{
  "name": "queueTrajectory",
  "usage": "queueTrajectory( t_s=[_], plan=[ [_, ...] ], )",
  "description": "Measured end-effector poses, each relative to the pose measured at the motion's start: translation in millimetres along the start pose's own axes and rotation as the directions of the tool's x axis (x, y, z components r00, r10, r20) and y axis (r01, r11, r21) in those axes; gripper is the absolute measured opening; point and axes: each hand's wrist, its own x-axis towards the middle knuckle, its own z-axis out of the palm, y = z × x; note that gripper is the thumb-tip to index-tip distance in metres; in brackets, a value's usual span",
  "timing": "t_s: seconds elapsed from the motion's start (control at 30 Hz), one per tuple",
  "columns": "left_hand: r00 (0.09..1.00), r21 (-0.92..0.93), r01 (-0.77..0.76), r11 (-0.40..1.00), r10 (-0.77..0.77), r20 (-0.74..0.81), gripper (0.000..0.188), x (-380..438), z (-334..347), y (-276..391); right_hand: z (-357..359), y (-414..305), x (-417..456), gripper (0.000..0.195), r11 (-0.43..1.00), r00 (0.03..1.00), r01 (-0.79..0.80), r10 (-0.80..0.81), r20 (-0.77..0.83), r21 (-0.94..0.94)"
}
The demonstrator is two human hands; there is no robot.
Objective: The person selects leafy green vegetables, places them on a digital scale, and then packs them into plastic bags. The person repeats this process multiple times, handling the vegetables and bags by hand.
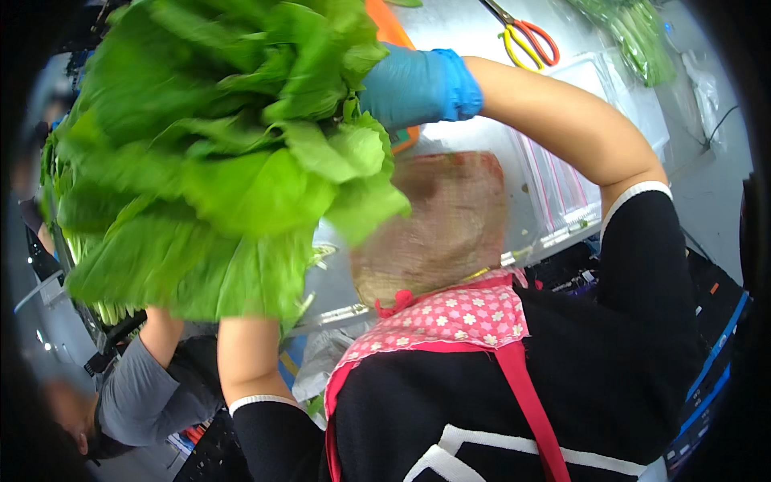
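Note:
A large bunch of broad-leaved greens (pixel 241 181), partly motion-blurred, fills the upper left, close to the camera. My right hand (pixel 406 87), in a blue glove, is shut on the bunch at its right side; leaves cover the fingers. My left forearm passes behind the lower leaves, and that hand is hidden. Below my right hand, a worn brownish mat or cloth (pixel 446 217) lies at the table's near edge. An orange object (pixel 391 24), partly covered, shows behind the glove.
Scissors with red and yellow handles (pixel 530 45) lie on the metal table (pixel 455 24). Clear plastic bags (pixel 557 181) are right of the mat, with bagged greens (pixel 638 45) farther off. More stems stand at left, near a co-worker's grey sleeve (pixel 141 385).

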Motion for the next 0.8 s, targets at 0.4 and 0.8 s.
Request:
queueTrajectory(
  t_s=[0.4,0.8],
  plan=[
    [0.805,-0.11,0.458,0.882,-0.359,0.472,0.047,-136,139,-170,-4,-45,-138,0.071,0.624,0.429,-0.778,0.44,0.789,0.075],
    [0.356,0.035,0.902,0.43,-0.789,0.5,0.053,-82,124,-185,24,-37,-155,0.113,0.489,0.253,-0.627,0.864,0.436,-0.606]
  ],
)
